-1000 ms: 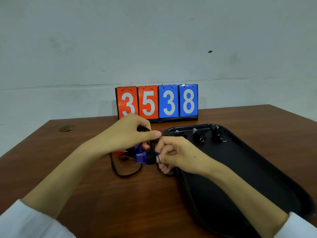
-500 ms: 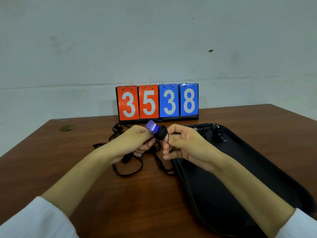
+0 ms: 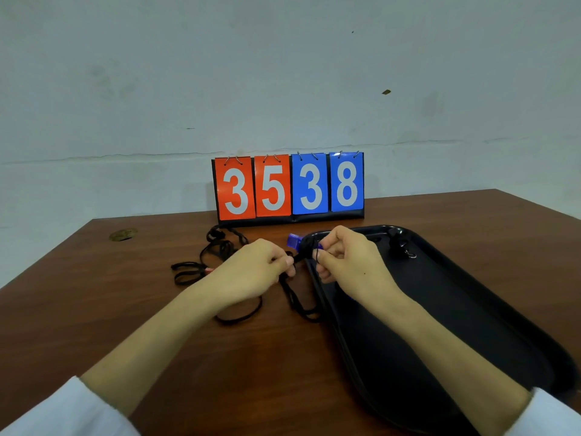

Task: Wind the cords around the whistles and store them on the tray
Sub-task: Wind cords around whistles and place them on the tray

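A purple whistle with black cord wound round its body is held just above the left rim of the black tray. My right hand pinches the whistle's wrapped end. My left hand grips the black cord close to the whistle; the cord's slack trails down onto the table. One wound black whistle lies at the tray's far end. Loose black cords are piled on the table to the left, with a bit of red showing among them.
A flip scoreboard reading 3538 stands at the table's back edge against the wall. A small brass-coloured disc is set in the brown tabletop at far left. White sleeves cover both forearms near the frame's bottom.
The purple whistle passed from low on the table up between both hands, then over to my right hand by the tray rim. My left hand dropped back along the cord.
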`<state>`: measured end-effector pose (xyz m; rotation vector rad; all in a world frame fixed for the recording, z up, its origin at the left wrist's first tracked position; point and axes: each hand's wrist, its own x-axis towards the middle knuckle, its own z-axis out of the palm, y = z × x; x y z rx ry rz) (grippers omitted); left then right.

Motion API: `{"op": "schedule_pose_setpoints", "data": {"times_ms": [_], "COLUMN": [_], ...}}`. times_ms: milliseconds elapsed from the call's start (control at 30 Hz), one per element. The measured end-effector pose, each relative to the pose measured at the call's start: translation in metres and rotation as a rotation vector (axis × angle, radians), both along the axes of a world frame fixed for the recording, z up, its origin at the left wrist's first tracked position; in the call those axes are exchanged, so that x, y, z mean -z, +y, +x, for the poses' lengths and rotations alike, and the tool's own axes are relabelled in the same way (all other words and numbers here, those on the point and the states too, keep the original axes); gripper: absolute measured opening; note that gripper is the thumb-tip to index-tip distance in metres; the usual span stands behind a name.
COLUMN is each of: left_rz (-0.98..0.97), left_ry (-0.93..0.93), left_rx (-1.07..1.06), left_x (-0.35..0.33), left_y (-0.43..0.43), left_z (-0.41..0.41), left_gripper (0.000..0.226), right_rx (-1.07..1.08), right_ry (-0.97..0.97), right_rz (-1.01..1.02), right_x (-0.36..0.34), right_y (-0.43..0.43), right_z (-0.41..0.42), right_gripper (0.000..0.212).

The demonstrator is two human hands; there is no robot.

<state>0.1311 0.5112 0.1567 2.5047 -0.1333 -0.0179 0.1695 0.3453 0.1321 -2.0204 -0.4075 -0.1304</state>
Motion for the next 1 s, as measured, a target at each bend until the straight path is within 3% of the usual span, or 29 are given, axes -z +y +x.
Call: {"op": "schedule_pose_setpoints", "data": {"times_ms": [133,400,533,733,1000], "left_rz": [0.180,0.120,-0.003,-0.184,-0.338], "left_ry": [-0.149,-0.433,-0.405,-0.296,-0.254], "left_rx": [-0.006,-0.040,-0.034,-0.051,-0.152], "left_x": [-0.006,-0.014,-0.018,-0.020,-0.019], "left_y": [-0.004,-0.004,0.000,0.011,0.013], "left_z": [-0.005,-0.007,-0.007,-0.002,-0.001], "left_gripper": [0.019,0.009,0.010,0.010,0.011], "right_rx": [0.039,-0.026,-0.131,-0.246,-0.171], "right_ry": [-0.069,-0.313,-0.446,-0.463,-0.579], "right_rz": [-0.124,-0.300,-0.315,-0.270,-0.324], "right_x": [0.005,0.007,0.006,0.001,-0.001], "right_y": [-0.001,0.001,0.002,0.001,0.002], "right_z": [0.003,-0.003,-0.007,-0.010,-0.015], "right_gripper": [0.005,0.007,0.010,0.008,0.011]}}
